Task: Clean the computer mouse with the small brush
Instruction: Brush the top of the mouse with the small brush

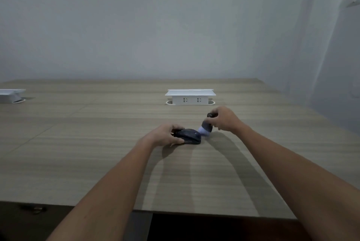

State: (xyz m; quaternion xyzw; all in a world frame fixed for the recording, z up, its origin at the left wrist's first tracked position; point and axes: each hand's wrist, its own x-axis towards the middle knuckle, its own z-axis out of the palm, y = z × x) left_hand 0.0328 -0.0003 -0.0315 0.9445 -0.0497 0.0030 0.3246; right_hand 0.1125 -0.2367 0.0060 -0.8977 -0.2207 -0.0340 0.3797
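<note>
While both bare forearms reach out over the wooden table (97,143), the scene reads as follows:

Left hand (163,136): curled around the rear of the computer mouse (190,137); fingers wrapped over its far side, thumb along its near side; it has the mouse in a firm hold.

Computer mouse: black; lying on the tabletop near the middle of the view; its front end points right, toward the brush.

Right hand (224,119): closed around the dark handle of the small brush (205,126); fingers folded over the upper part of the handle.

Small brush: tilted, handle up and to the right, pale bristles down and to the left; the bristles meet the front end of the mouse; whether they also touch the table, I cannot tell.

Socket box (190,97): white, raised from the tabletop beyond the hands; 2 outlets face the camera; well apart from the mouse.

Second white box (10,95): at the far left edge of the table; only partly in view.

Wall (175,26): plain and pale, behind the table.
</note>
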